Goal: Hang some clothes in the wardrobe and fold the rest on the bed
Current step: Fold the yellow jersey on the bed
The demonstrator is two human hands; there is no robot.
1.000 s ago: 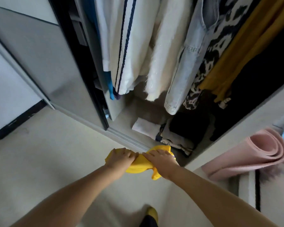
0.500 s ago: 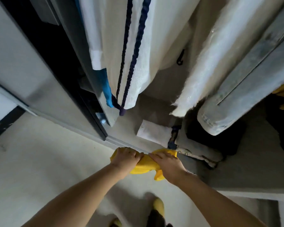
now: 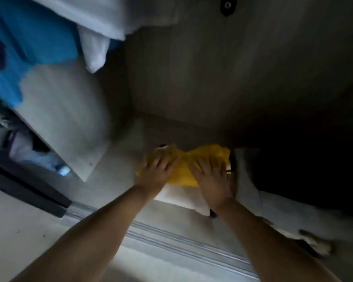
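Yellow garment (image 3: 194, 163), bunched, lies under both flat hands.

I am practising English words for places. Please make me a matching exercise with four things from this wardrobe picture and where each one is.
Things:
1. yellow garment
2. blue garment
3. white folded cloth
4. sliding door track

Places:
A. hanging at upper left
B. under both hands
C. on the floor, along the wardrobe front
D. beneath the yellow garment

Pairs: 1-B, 2-A, 3-D, 4-C

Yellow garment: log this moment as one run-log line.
left hand flat on yellow garment | right hand flat on it | garment on white folded item, wardrobe floor
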